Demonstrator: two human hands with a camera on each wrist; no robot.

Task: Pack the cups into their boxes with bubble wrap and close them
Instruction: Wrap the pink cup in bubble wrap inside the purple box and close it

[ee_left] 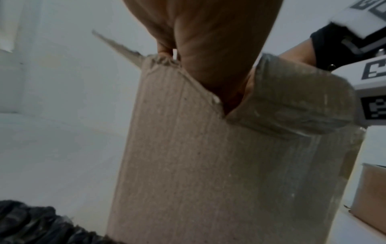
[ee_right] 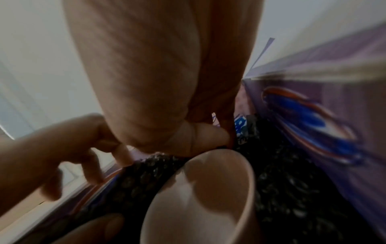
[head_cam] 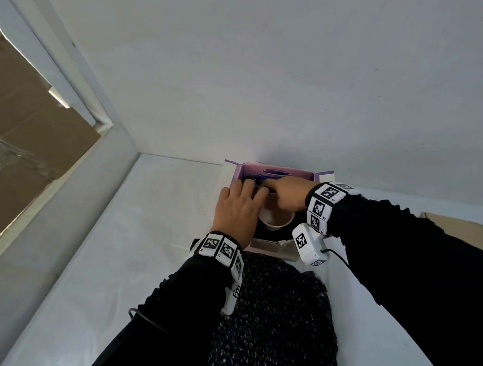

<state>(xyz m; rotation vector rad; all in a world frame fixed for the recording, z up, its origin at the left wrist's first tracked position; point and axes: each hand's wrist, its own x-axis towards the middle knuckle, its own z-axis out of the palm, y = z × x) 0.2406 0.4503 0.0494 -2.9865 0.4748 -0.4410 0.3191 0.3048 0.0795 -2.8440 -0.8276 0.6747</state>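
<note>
A purple box [head_cam: 278, 172] stands open against the wall. Inside it a white cup [head_cam: 275, 219] sits upright in black bubble wrap [ee_right: 292, 189]. My left hand [head_cam: 249, 192] reaches over the box's left wall. Its loosely bent fingers [ee_right: 92, 148] touch the wrap beside the cup [ee_right: 198, 198]. From the right, my right hand [head_cam: 271, 188] reaches to the far side of the cup. Its thumb and fingers [ee_right: 208, 137] meet at the wrap by the cup's rim. Their tips are hidden in the head view.
A loose sheet of black bubble wrap [head_cam: 268, 314] lies on the white table [head_cam: 113, 257] in front of the box. A brown cardboard box [head_cam: 463, 228] lies at the right edge. The wall is right behind the purple box, and a window frame [head_cam: 64, 80] is at the left.
</note>
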